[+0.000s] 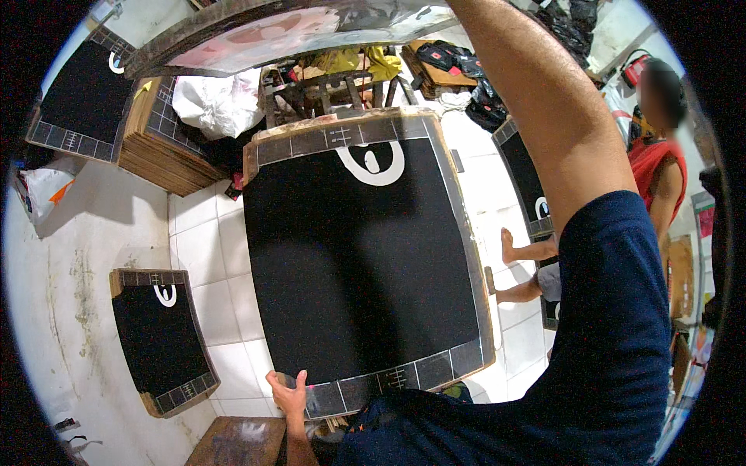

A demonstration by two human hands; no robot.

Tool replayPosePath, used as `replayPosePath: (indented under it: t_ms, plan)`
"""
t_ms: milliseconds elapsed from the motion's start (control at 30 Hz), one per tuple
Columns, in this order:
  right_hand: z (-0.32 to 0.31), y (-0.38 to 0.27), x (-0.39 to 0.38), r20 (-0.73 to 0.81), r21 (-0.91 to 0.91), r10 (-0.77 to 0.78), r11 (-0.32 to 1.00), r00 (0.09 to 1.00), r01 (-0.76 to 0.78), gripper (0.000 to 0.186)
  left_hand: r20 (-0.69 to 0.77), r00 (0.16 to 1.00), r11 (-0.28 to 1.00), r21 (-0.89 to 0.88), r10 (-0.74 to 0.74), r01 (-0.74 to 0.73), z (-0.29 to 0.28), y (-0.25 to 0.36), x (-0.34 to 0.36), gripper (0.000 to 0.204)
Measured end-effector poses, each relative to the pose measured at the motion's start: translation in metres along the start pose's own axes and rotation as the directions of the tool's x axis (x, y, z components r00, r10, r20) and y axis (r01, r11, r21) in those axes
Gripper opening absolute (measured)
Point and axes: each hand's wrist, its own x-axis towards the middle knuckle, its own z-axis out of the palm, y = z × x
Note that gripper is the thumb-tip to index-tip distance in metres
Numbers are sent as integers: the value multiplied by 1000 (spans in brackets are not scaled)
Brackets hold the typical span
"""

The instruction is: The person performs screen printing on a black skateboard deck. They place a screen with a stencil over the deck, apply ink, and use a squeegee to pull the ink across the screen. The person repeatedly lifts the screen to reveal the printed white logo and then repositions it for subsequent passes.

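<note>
A large board (361,264) with a black sheet, a gridded border and a white looped print (371,175) at its far end lies in front of me. At its near left corner, my left hand (289,394) rests with thumb and forefinger spread apart. My bare right forearm (544,93) reaches up past the top edge, so that hand is out of sight. Above the board, a large framed screen (303,35) with pinkish, smeared patches spans the upper view.
Similar printed boards stand at left (155,342), upper left (81,93) and right (521,167). Around them are stacked panels (159,163), a white sack (214,97), black bags (486,109) and a wooden surface (233,443). A person (653,163) in red is at the right.
</note>
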Motion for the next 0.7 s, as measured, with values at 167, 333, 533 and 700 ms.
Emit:
replayPosePath:
  t_ms: [167,333,533,700]
  plan:
    - [-4,-3,1,60,47,4,999,998,-7,80,35,997,998,29,-64,63,0,1,0,79]
    - [-8,-7,-1,44,38,8,999,999,-9,85,20,997,995,78,-69,68,-1,7,1,78]
    - [-10,-8,2,53,10,40,999,998,-41,88,83,973,974,90,-214,207,4,8,10,81]
    - [-9,-8,-3,3,-10,24,1000,1000,-24,84,-25,1000,993,115,-3,6,16,-2,10,76]
